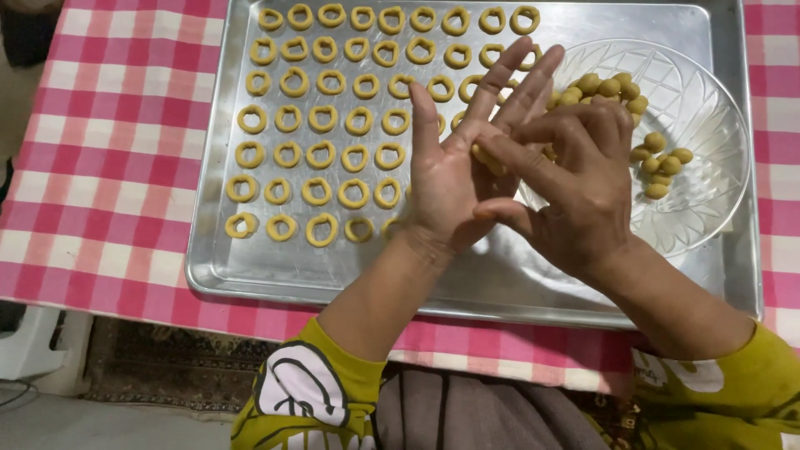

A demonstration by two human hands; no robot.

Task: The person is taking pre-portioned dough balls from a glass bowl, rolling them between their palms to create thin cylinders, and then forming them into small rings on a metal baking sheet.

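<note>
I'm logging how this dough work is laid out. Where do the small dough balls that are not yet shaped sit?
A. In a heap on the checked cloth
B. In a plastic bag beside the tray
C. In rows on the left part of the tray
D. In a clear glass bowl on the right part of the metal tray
D: the dough balls lie in the clear glass bowl on the right of the metal tray, while the rows on the left are dough rings.

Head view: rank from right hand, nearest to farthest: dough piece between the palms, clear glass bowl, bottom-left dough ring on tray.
1. Yellow dough piece, pressed between right hand and left hand.
2. Clear glass bowl, just behind the right hand, on the tray's right side.
3. Bottom-left dough ring, far left on the metal tray.
</note>
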